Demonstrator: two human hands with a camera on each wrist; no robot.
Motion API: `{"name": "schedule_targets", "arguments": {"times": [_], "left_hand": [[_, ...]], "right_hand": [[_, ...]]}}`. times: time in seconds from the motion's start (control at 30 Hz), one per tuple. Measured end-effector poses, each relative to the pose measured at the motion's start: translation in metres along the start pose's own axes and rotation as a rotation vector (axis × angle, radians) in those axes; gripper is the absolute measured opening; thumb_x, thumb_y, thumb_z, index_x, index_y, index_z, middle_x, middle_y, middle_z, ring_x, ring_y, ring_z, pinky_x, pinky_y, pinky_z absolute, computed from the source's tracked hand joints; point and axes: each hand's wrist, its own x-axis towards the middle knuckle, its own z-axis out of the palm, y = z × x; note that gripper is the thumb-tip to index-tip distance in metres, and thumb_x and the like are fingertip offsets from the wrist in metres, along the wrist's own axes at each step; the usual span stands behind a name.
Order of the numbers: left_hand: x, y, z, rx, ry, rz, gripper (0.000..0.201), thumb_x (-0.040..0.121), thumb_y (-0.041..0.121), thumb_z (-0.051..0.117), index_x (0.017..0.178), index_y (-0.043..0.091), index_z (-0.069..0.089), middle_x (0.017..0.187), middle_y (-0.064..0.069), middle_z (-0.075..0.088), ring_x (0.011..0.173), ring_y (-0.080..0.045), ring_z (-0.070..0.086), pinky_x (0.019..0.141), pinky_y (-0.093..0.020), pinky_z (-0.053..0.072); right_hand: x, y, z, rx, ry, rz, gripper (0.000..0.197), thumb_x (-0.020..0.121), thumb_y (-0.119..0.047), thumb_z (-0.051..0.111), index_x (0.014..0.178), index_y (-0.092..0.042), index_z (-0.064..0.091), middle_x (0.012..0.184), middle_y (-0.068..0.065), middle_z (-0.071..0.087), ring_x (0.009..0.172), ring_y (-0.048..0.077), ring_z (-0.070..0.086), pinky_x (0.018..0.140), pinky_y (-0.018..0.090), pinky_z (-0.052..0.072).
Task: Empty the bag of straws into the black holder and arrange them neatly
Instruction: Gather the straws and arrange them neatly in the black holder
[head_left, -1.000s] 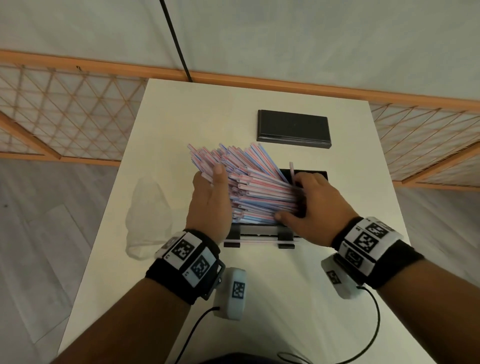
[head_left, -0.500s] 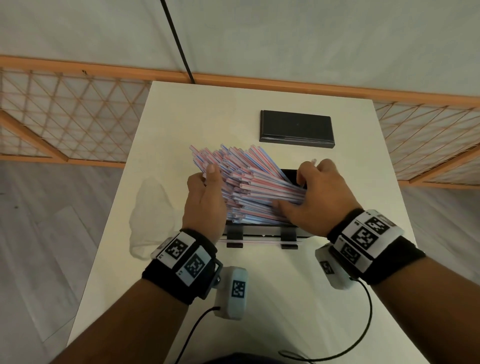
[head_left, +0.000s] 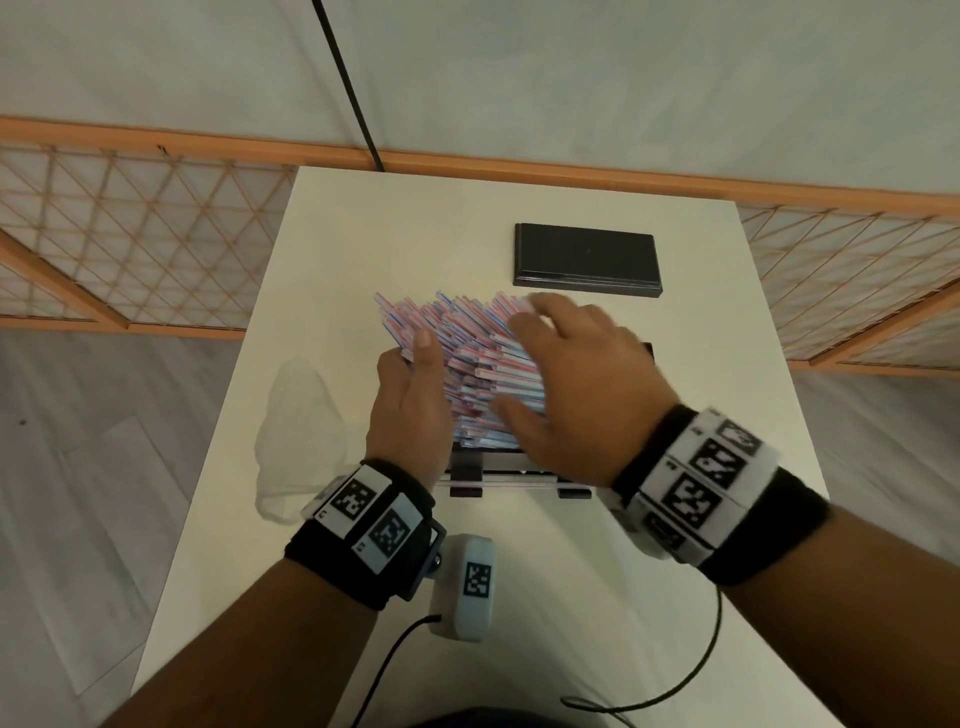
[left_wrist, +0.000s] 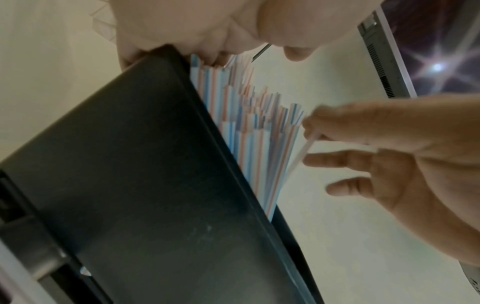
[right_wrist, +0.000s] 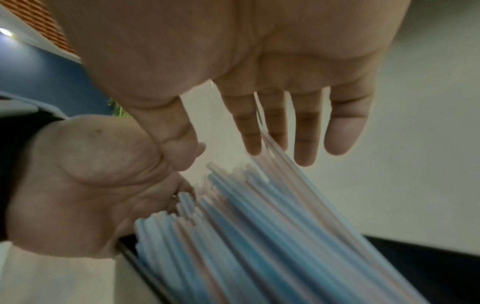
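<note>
Dim, soft indoor light; motion-blurred right hand (head_left: 576, 395).

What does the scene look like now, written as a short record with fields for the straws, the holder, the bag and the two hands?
straws: pile of thin red-and-blue striped plastic straws, lying slanted, ends uneven
holder: black rectangular plastic holder, straws sticking out over its rim
bag: clear plastic bag, flat on the white table, left of the holder
left hand: presses against the left ends of the straws
right hand: fingers spread over the pile
lid: flat black rectangular lid behind the pile
</note>
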Motion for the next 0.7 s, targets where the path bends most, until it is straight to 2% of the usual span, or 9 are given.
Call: {"name": "schedule_targets", "arguments": {"times": [0.1, 0.17, 0.2, 0.27, 0.37, 0.43, 0.53, 0.6, 0.7], "left_hand": [[0.001, -0.001, 0.000, -0.033, -0.009, -0.005, 0.047, 0.101, 0.060, 0.031, 0.121, 0.020, 0.046, 0.092, 0.016, 0.051, 0.083, 0.004, 0.048, 0.085, -0.030, 0.035], [0.002, -0.003, -0.002, -0.051, 0.002, -0.008, 0.045, 0.101, 0.059, 0.033, 0.116, 0.020, 0.048, 0.088, 0.012, 0.052, 0.079, 0.000, 0.049, 0.082, -0.032, 0.037], [0.003, -0.004, -0.003, -0.052, 0.008, -0.005, 0.045, 0.101, 0.058, 0.033, 0.115, 0.019, 0.049, 0.085, 0.010, 0.051, 0.076, -0.003, 0.048, 0.081, -0.032, 0.037], [0.005, -0.006, -0.005, -0.038, 0.003, -0.007, 0.048, 0.101, 0.057, 0.032, 0.117, 0.017, 0.051, 0.086, 0.007, 0.050, 0.075, -0.007, 0.046, 0.082, -0.032, 0.035], [0.008, -0.011, -0.006, -0.037, -0.049, -0.032, 0.055, 0.102, 0.058, 0.027, 0.139, 0.021, 0.047, 0.118, 0.007, 0.052, 0.105, -0.011, 0.050, 0.096, -0.028, 0.029], [0.007, -0.014, -0.005, 0.002, -0.102, -0.056, 0.067, 0.101, 0.062, 0.023, 0.151, 0.020, 0.037, 0.145, 0.003, 0.047, 0.135, -0.017, 0.041, 0.107, -0.029, 0.025], [0.005, -0.018, -0.004, 0.044, -0.136, -0.057, 0.074, 0.098, 0.068, 0.018, 0.155, 0.024, 0.033, 0.160, 0.002, 0.035, 0.148, -0.021, 0.031, 0.122, -0.039, 0.019], [0.007, -0.019, -0.005, 0.037, -0.137, -0.049, 0.074, 0.097, 0.069, 0.018, 0.155, 0.025, 0.032, 0.160, 0.002, 0.034, 0.148, -0.020, 0.030, 0.121, -0.036, 0.018], [0.007, -0.019, -0.004, 0.002, -0.130, -0.005, 0.076, 0.097, 0.070, 0.019, 0.152, 0.020, 0.036, 0.148, 0.005, 0.046, 0.140, -0.015, 0.038, 0.107, -0.027, 0.023]], "right_hand": [[0.007, -0.006, 0.009, 0.129, -0.056, -0.059, 0.055, 0.083, -0.043, 0.064, 0.131, -0.023, 0.048, 0.149, 0.005, 0.038, 0.125, 0.030, 0.048, 0.102, 0.047, 0.045], [0.008, 0.005, 0.011, 0.235, 0.020, -0.017, 0.041, 0.079, -0.034, 0.068, 0.114, -0.020, 0.051, 0.126, 0.001, 0.050, 0.107, 0.023, 0.053, 0.090, 0.041, 0.050], [0.008, 0.015, 0.012, 0.262, 0.052, 0.032, 0.040, 0.077, -0.031, 0.070, 0.109, -0.019, 0.049, 0.114, -0.001, 0.050, 0.098, 0.020, 0.052, 0.083, 0.037, 0.050], [0.009, 0.035, 0.015, 0.261, -0.002, 0.139, 0.054, 0.072, -0.034, 0.074, 0.116, -0.018, 0.046, 0.111, -0.002, 0.048, 0.096, 0.018, 0.052, 0.080, 0.032, 0.046], [0.010, 0.056, 0.025, 0.218, -0.196, 0.188, 0.083, 0.068, -0.049, 0.077, 0.136, -0.021, 0.037, 0.118, -0.001, 0.049, 0.104, 0.019, 0.054, 0.089, 0.033, 0.048], [0.010, 0.058, 0.034, 0.225, -0.233, 0.151, 0.085, 0.068, -0.057, 0.075, 0.138, -0.028, 0.036, 0.115, -0.003, 0.048, 0.102, 0.018, 0.053, 0.092, 0.034, 0.048], [0.011, 0.055, 0.044, 0.272, -0.201, 0.103, 0.079, 0.068, -0.061, 0.070, 0.134, -0.033, 0.037, 0.115, -0.004, 0.053, 0.100, 0.016, 0.055, 0.092, 0.036, 0.049], [0.012, 0.051, 0.050, 0.316, -0.188, 0.094, 0.072, 0.070, -0.060, 0.070, 0.129, -0.032, 0.040, 0.115, -0.006, 0.057, 0.099, 0.016, 0.058, 0.090, 0.037, 0.051], [0.016, 0.047, 0.053, 0.275, -0.206, 0.125, 0.070, 0.068, -0.069, 0.063, 0.125, -0.033, 0.042, 0.115, -0.010, 0.058, 0.102, 0.017, 0.058, 0.094, 0.044, 0.047]]}}
